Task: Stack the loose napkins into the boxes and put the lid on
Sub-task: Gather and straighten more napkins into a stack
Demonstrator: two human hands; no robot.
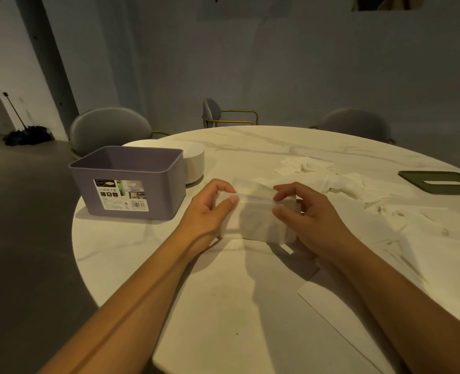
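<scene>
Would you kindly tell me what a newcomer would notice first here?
The left hand and right hand pinch a white napkin in the middle. An open purple box stands to their left; a green lid lies far right, beside loose napkins.

A round, marble-veined worktop (pixel 250 306) fills the foreground. Grey padded chairs stand at its far edge: one chair (pixel 110 128) at ten o'clock, a second chair (pixel 211 110) at twelve, a third chair (pixel 355 122) at two. A dark mop (pixel 26 134) rests on the floor (pixel 21 225) at nine o'clock.
</scene>
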